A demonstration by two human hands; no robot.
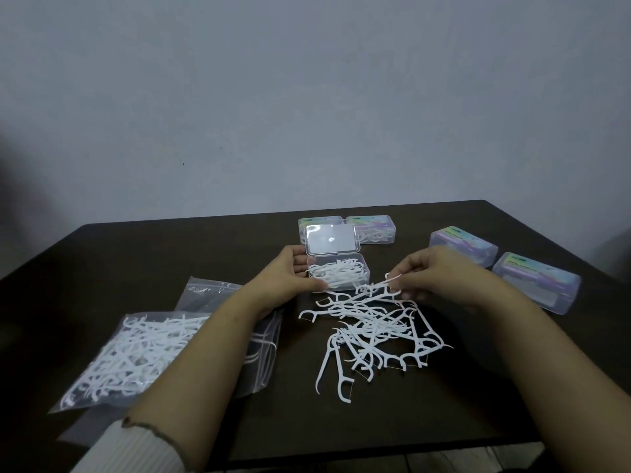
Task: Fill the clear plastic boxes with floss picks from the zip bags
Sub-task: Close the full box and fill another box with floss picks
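An open clear plastic box (355, 279) with its lid (333, 240) raised stands mid-table, partly filled with white floss picks. My left hand (290, 273) grips its left side. My right hand (440, 276) pinches a few floss picks (384, 285) just right of the box, above a loose pile of floss picks (372, 331) on the dark table (153, 254). A zip bag (136, 353) full of picks lies at the left, partly under my left forearm.
Two closed boxes (372, 228) stand behind the open one. Two more closed boxes (536, 283) lie at the right, near the table's edge. An emptier zip bag (263, 339) lies under my left forearm. A grey wall rises behind the table.
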